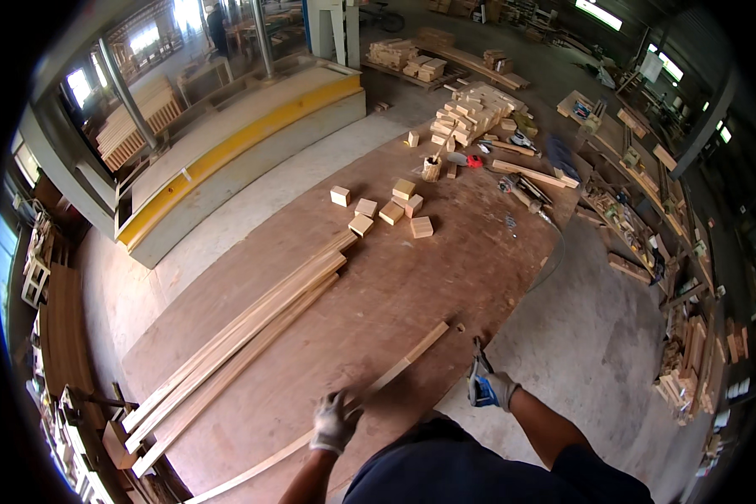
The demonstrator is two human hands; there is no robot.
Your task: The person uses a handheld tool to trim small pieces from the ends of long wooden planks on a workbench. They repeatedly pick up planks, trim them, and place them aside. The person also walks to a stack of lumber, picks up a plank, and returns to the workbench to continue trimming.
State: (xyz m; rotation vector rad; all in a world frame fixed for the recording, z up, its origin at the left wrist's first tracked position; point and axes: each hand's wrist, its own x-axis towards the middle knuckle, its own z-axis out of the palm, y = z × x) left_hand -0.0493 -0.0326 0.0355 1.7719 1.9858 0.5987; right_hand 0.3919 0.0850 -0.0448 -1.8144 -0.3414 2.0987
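Observation:
My left hand (334,423), in a pale work glove, closes on a long narrow wooden strip (265,464) at the near side of the brown tabletop (269,370). The strip runs from the lower left, passes the hand and slants up to the right, its far end lying on the table. My right hand (502,390), gloved too, grips a blue hand tool with a dark, narrow front (482,388) beside the table's right edge. The tool's exact kind is too small to make out, and its front points away from me.
Long wooden boards (244,344) lie along the table's left side. Beyond them sit several loose wood blocks (391,212), a large block pile (476,109) and a corded power tool (521,195). A yellow-edged machine bed (244,126) stands left; a cluttered wooden rack (638,210) stands right.

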